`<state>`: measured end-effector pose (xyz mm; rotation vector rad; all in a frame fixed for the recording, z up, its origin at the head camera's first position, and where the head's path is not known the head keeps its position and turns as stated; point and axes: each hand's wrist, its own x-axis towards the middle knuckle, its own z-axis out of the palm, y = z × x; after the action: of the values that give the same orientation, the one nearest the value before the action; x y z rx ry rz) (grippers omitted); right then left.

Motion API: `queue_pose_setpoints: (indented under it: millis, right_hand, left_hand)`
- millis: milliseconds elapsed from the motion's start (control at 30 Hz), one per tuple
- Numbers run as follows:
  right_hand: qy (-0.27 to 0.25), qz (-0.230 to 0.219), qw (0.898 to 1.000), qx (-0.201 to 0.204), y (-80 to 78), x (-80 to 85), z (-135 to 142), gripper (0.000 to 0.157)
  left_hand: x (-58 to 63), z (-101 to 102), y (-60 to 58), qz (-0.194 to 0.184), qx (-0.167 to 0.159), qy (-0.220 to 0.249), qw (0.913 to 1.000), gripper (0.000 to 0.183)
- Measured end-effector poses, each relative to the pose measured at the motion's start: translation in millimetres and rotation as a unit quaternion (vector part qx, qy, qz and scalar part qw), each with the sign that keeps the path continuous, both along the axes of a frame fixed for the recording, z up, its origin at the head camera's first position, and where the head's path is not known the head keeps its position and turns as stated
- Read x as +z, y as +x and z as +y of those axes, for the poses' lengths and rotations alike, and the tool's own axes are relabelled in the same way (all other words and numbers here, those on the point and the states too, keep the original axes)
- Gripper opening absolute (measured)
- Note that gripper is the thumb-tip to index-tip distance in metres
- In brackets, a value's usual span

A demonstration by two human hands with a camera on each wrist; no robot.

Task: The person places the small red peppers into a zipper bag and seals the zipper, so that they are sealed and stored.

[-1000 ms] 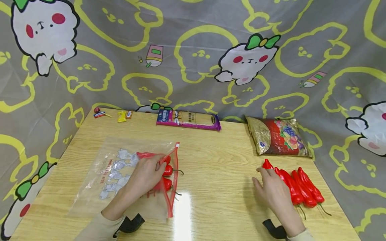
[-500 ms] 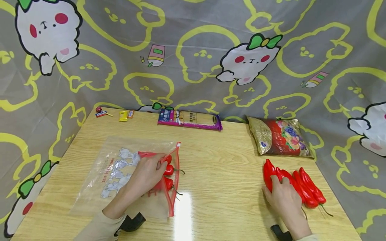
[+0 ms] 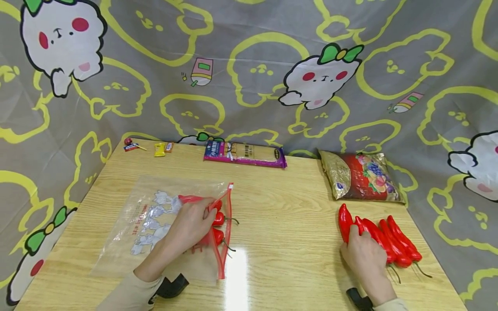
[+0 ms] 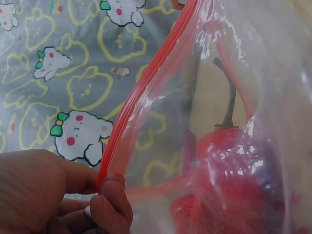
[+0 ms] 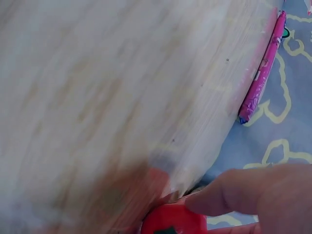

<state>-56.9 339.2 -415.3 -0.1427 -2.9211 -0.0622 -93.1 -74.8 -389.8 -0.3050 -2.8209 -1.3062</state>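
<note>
A clear zip bag point(image 3: 120, 229) with a red zip strip point(image 4: 139, 92) lies on the left of the table, its mouth toward the right. My left hand point(image 3: 188, 224) pinches the strip between thumb and fingers. Inside sit several red chili peppers point(image 3: 218, 219), stems poking out past the mouth; one pepper point(image 4: 226, 161) shows large through the plastic in the left wrist view. On the right, my right hand point(image 3: 365, 255) grips the leftmost pepper point(image 3: 344, 217) of a row, its tip pointing away. The right wrist view catches that pepper's stem end point(image 5: 170, 219) beneath the thumb.
More red peppers point(image 3: 402, 239) lie close against the right hand's far side. Behind them rests a gold and red packet point(image 3: 362, 177). A purple noodle packet point(image 3: 245, 154), small wrapped sweets point(image 3: 159, 150) and a lollipop point(image 3: 128, 141) line the back edge, before a patterned cloth point(image 3: 249, 65).
My right hand has come from beside the row to the leftmost pepper, its fingers now bent round it. The pepper's tip has shifted slightly left. The left hand and bag look unchanged.
</note>
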Motion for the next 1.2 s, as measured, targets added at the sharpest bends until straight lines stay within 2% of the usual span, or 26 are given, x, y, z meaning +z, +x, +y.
queue_pose_setpoints:
  millis: [200,300,367,467,567,633,733,967,1200]
  right_hand:
    - [-0.002,0.024,1.000,0.010,-2.2,-1.9,-2,0.030]
    - [-0.029,0.029,0.998,0.038,-2.2,0.7,-9,0.030]
    - [-0.069,0.021,0.995,0.076,-1.2,6.2,-21,0.031]
    - [-0.143,-0.008,0.975,0.167,1.7,19.3,-49,0.034]
    - [-0.197,-0.022,0.941,0.274,6.0,29.1,-78,0.034]
    - [-0.210,-0.030,0.920,0.330,9.5,33.2,-96,0.034]
    - [-0.204,-0.037,0.900,0.383,12.9,36.0,-118,0.032]
    - [-0.171,-0.030,0.878,0.447,8.9,29.4,-161,0.028]
    - [-0.184,-0.057,0.864,0.465,2.6,13.3,-199,0.025]
  left_hand:
    - [-0.5,0,0.1,0.002,0.000,-0.005,1.0000,0.036]
    - [-0.4,0,-0.3,0.005,-0.003,-0.010,0.9999,0.035]
    - [0.0,1,-0.4,0.007,-0.005,-0.012,0.9999,0.034]
    - [0.7,1,-0.5,0.008,-0.008,-0.008,0.9999,0.034]
    - [1.0,1,-0.6,0.008,-0.008,-0.003,0.9999,0.034]
    - [0.8,1,-0.4,0.009,-0.008,-0.002,0.9999,0.034]
    - [0.9,1,-0.1,0.011,-0.008,0.000,0.9999,0.034]
    - [2.3,1,1.4,-0.003,-0.006,0.007,1.0000,0.032]
    - [4.3,2,1.8,-0.001,-0.007,-0.002,1.0000,0.030]
